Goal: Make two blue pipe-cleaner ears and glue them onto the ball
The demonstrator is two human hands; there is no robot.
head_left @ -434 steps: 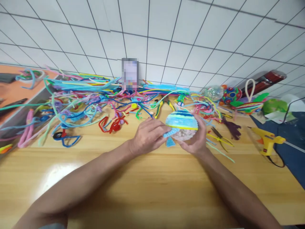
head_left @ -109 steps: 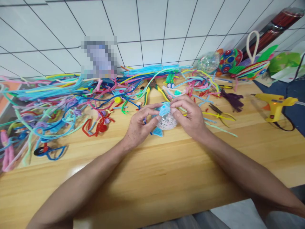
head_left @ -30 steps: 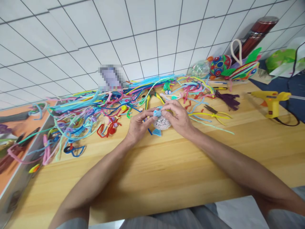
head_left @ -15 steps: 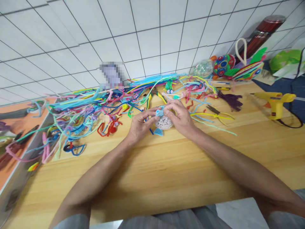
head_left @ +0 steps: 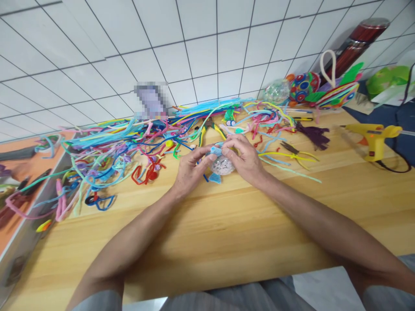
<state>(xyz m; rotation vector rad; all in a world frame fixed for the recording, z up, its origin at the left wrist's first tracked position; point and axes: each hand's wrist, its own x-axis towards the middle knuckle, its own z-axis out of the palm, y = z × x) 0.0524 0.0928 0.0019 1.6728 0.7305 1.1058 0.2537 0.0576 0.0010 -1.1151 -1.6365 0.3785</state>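
Note:
Near the table's middle, a small light-blue fuzzy piece (head_left: 215, 150), apparently rolled from pipe cleaner, sits between my hands. My left hand (head_left: 193, 169) pinches it from the left with thumb and fingers. From the other side, my right hand (head_left: 244, 158) holds its right end, fingertips pressed together. Just below and behind the fingers is a clear, patterned plastic ball (head_left: 223, 166), partly covered by both hands. At the ball's lower left, a flat light-blue ribbed piece (head_left: 215, 178) shows; whether it is attached to the ball I cannot tell.
Tangled coloured pipe cleaners (head_left: 113, 151) stretch along the wall. Yellow-handled pliers (head_left: 293, 151) lie to the right, others (head_left: 209, 125) behind my hands. A yellow glue gun (head_left: 372, 136) with a cord stands far right. Decorated crafts (head_left: 337, 95), a clear ball (head_left: 276, 90) and a red flask (head_left: 361, 43) are at back right.
The light-blue rolled piece has tilted and shifted slightly up and left between my fingers. Both hands keep nearly the same place.

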